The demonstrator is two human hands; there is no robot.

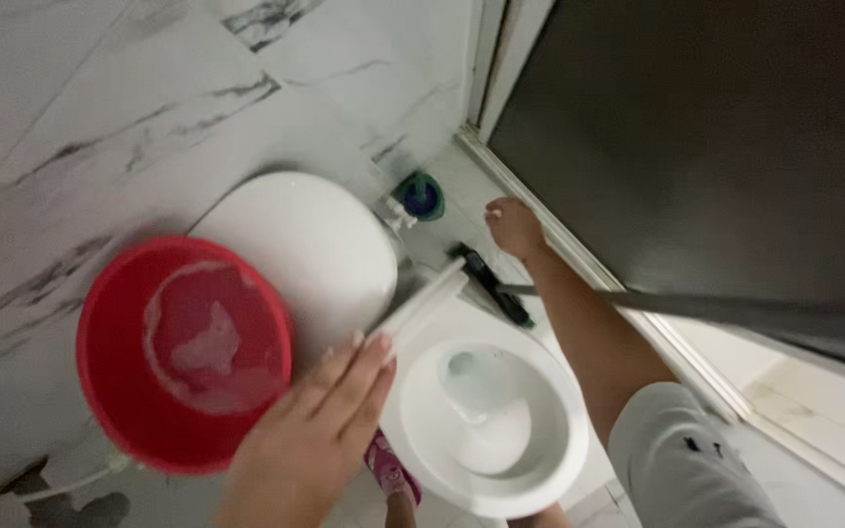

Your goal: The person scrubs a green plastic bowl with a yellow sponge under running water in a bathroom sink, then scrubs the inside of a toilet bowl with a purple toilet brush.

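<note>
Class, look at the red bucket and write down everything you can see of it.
The red bucket is round, of what looks like smooth plastic, seen from above and standing upright. It holds cloudy, soapy-looking water with a pale foam ring. It sits left of the white toilet, overlapping the raised lid in the picture. The left hand reaches past its right rim; whether they touch is unclear.
</note>
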